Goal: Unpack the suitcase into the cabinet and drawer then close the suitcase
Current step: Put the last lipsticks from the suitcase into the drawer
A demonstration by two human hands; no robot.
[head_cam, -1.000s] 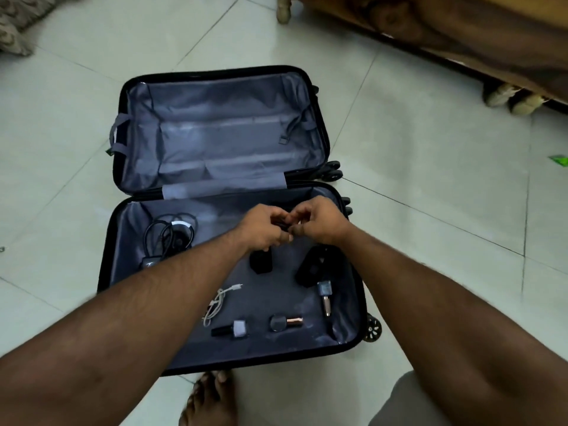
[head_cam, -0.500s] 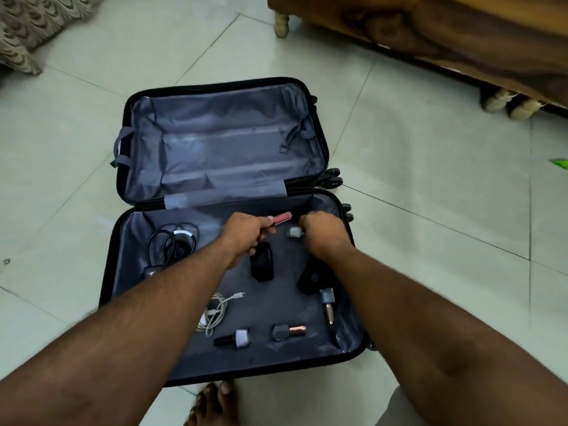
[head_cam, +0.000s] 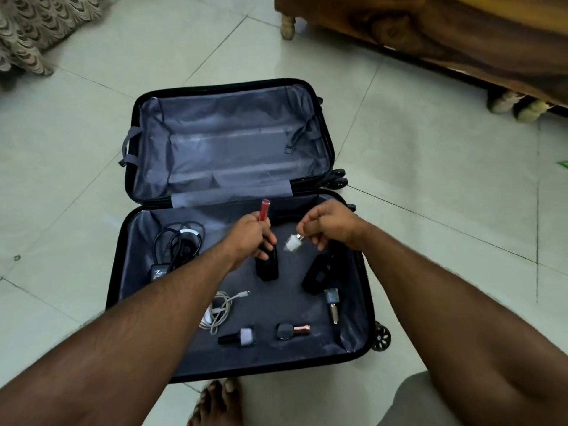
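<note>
In the head view, the suitcase (head_cam: 233, 210) lay open on the floor, far half empty. The left hand (head_cam: 250, 238) gripped a red tube (head_cam: 264, 209); the right hand (head_cam: 327, 224) pinched a pale bottle (head_cam: 292, 242). Chargers, cables and bottles remained inside; unpacking seemed unfinished.

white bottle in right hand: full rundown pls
The white bottle is small and squarish, with a pale, slightly glossy body and a thin metallic cap or neck at its top. The right hand pinches it by that cap between fingertips, so the body hangs tilted, down and toward the left hand. It is lifted above the suitcase lining, touching nothing else. Motion blur hides any label.
</note>
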